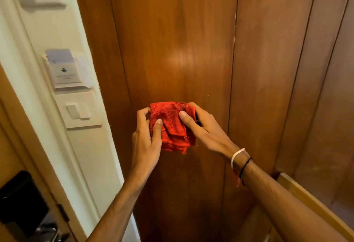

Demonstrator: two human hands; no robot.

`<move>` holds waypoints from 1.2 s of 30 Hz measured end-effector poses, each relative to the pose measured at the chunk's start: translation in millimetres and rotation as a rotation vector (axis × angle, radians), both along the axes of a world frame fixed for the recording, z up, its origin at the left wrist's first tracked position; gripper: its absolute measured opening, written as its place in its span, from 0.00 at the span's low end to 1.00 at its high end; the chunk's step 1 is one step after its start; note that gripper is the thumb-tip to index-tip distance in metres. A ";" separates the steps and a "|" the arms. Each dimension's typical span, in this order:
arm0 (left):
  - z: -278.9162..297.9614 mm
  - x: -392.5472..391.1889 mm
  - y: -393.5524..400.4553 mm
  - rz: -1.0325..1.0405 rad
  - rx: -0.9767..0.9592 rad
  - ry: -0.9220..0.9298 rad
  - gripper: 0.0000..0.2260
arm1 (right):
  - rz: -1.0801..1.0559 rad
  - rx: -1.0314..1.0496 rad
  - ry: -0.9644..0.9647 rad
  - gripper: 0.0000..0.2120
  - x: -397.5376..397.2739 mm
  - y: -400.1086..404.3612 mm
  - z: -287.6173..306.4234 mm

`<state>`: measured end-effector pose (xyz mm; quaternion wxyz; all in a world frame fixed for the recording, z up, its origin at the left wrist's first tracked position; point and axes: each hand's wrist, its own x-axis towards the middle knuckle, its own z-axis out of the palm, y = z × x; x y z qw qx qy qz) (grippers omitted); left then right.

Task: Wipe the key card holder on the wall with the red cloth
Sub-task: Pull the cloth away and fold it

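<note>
Both hands held the red cloth [171,126] folded into a pad before the wooden panel [172,40], probably to make a firm wiping face: left hand [146,136] and right hand [203,126] each pinched it, thumb on top. The key card holder [64,71] sat unwiped up and left of the cloth, well apart, open air between, a light switch [78,112] just below it

Hotel room entry: key card holder [64,69], electronic door lock [21,201].
</note>
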<state>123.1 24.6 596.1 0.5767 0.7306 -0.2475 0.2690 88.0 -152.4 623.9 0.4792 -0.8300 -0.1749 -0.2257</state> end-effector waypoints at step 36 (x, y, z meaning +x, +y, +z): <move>-566.5 -150.9 -60.7 -0.048 0.202 1.550 0.09 | -0.412 0.487 1.463 0.15 -130.4 -31.6 -610.4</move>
